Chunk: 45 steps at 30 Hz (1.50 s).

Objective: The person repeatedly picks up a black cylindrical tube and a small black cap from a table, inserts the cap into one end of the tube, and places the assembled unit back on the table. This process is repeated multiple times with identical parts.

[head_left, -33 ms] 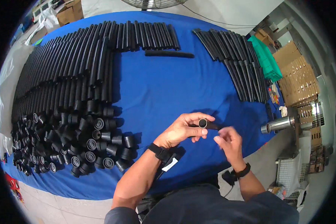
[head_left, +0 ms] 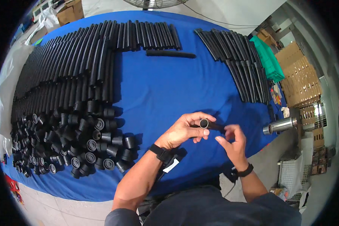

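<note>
Pinched between the thumb and fingers of my left hand (head_left: 184, 130) is a black tube (head_left: 215, 126), its round open end with a pale rim turned toward me. The tube's dark body runs off to the right. My right hand (head_left: 234, 146) hovers beside its far part, thumb and fingers apart and the fingertips a little blurred; whether a fingertip touches the tube is hard to make out. Left of my forearm lies a heap of black rubber-looking caps (head_left: 90, 145). Beyond them, long rows of black tubes (head_left: 77, 56) lie side by side.
Everything lies on a blue cloth-covered table (head_left: 158, 86). One loose black tube (head_left: 171, 54) lies crosswise at the back. More black tubes (head_left: 239, 64) are stacked at the right, near a green crate (head_left: 267, 60). A shiny metal cylinder (head_left: 281, 125) sticks out at the right edge.
My right hand has shifted slightly to the right, its thumb and fingers spreading wider. My left hand stays put with the tube.
</note>
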Tool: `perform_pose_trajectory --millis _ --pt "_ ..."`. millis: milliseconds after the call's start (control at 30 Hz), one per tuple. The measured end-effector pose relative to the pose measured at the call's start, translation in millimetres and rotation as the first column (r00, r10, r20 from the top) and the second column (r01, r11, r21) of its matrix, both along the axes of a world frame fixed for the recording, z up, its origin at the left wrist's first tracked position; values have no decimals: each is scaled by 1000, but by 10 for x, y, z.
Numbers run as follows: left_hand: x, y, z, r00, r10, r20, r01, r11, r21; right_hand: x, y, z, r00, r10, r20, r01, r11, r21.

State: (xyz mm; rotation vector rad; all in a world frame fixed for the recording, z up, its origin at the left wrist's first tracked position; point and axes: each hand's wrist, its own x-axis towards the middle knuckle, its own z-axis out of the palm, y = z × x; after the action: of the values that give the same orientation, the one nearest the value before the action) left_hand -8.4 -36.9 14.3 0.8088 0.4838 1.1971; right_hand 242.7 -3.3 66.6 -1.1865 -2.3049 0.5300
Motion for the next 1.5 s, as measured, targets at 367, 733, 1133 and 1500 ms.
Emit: perform_pose_trajectory --millis 367,733,1133,1500 --pt "-48 -29 -30 970 -103 221 89 993 75 -30 360 -62 965 145 -220 -234 856 -460" --pt "-12 15 -125 954 -3 299 -7 999 31 25 320 -233 974 167 -154 -214 897 -385" --pt "-101 135 -270 715 221 663 -113 973 -202 28 62 11 976 -130 -176 -89 499 -862" --pt "-85 121 -275 751 143 644 -27 982 -187 213 56 -167 992 -126 -14 67 613 -787"
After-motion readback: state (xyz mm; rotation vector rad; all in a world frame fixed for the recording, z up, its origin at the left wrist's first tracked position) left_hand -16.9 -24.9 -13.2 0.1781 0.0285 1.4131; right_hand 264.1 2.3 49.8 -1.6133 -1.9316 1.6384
